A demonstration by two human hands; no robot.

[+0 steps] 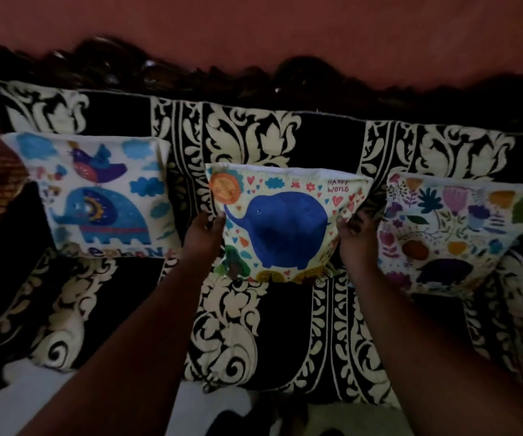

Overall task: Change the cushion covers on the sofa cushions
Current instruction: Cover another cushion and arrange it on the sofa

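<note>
The left hand and right hand are gripping the blue-elephant cushion by its sides. Released carelessly, it is likely tipping forward (barely leaning on the sofa backrest).

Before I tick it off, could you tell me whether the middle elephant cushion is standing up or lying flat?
Standing up: the middle elephant cushion leans against the sofa backrest, printed face outward, with the left hand and right hand gripping its sides.

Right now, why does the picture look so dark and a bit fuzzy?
Head view: the room is dim, so the sofa and both arms look nearly black; only the bright cushion with the blue elephant stands out. The sofa's top edge and far left are smeared with blur, and the wide lens bends the sofa's lines.
</note>
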